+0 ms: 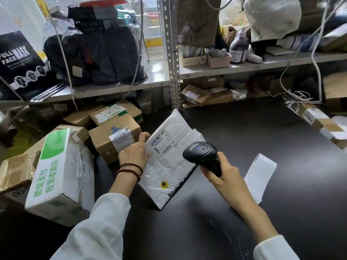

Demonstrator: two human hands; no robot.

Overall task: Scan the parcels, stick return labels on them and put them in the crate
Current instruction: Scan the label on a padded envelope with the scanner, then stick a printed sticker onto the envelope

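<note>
Head camera has both hands on the job. My left hand (134, 153) grips the left edge of the white bubble mailer (169, 169) and props it up on a lower corner, toward the table's (253, 124) left edge. I judge the tilt is there to turn its shipping label (165, 142) up to the reader. My right hand (223, 172) is wrapped round the handle of the black barcode scanner (201, 155), whose head hovers just beside the label's barcode, so this is the scanning step.

On that label I can read "MX", "MXRC 03" and "33/42"; the finer print is too small. Lower on the mailer sit a round yellow sticker (164, 184) and large black Chinese print, partly cut off at the edge.

A strip of blank white labels (260, 177) lies flat on the table just right of my scanner hand, close for the sticking step.

Along the table's left edge the waiting parcels are piled. One cardboard box (105, 147) carries a barcode label starting "15H-T50-K02", and a green-and-white box (60, 177) reads "微信支付 经营收款码". Up on the shelf (244, 67), a black carton (18, 62) says "FULL FACE MASK".

No crate is in view.
</note>
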